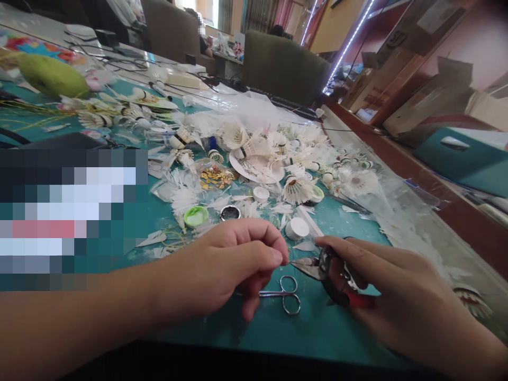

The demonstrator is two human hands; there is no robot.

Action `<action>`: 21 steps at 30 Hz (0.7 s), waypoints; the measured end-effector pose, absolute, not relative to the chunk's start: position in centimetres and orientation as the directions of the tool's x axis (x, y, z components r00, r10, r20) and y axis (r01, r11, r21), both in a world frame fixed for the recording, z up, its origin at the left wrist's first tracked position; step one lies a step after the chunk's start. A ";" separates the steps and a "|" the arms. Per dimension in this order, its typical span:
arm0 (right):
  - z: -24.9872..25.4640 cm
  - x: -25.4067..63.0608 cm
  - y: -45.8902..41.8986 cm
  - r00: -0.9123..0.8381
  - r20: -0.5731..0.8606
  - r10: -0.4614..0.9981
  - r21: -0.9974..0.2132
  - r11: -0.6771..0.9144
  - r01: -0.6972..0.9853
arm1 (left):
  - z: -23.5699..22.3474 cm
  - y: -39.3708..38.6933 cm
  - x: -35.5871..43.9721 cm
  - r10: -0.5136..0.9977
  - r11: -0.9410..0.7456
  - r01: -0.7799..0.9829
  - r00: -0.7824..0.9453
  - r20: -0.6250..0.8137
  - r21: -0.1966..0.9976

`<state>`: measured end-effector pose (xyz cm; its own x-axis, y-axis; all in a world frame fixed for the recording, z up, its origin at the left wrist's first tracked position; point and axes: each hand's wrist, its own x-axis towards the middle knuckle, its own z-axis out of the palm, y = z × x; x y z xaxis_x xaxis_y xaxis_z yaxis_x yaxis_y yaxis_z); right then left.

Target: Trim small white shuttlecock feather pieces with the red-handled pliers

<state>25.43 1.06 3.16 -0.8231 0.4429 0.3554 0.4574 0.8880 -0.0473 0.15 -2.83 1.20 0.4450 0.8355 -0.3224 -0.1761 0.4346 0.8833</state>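
My left hand (242, 259) is closed in a pinch, thumb against forefinger, on something too small to make out. My right hand (400, 286) is wrapped round a pair of pliers (331, 275) with dark and red handles. The narrow tips of the pliers point left and come right up to my left fingertips. Beneath my hands, small metal scissors (291, 295) lie on the green mat (329, 333), their blades partly hidden behind my left fingers. Just beyond my hands are a white round lid (297, 228), an open pot of black stuff (230, 213) and a green pot (196, 216).
Many feather shuttlecocks (297, 188) and loose feathers cover the back of the mat. Gold bits (216, 178) lie in a clear bag. A yellow-green fruit (53, 75) sits far left. Chairs (283, 66) stand behind the table; a teal box (468, 156) is at the right.
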 end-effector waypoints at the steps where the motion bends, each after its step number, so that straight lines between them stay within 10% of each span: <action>1: 3.2 25.5 1.1 -0.821 0.356 0.446 -0.056 0.887 0.458 | 1.2 -2.8 0.2 0.841 0.435 -0.173 0.429 -0.330 0.884; 10: 2.9 26.0 1.4 -0.797 0.361 0.484 -0.064 0.866 0.497 | 1.5 -3.2 -0.1 0.924 0.126 0.197 0.333 -0.187 0.972; 21: 3.0 28.1 2.2 -0.870 0.256 0.421 0.134 0.876 0.463 | 1.0 -3.1 0.0 0.930 -0.256 0.536 0.363 0.054 0.804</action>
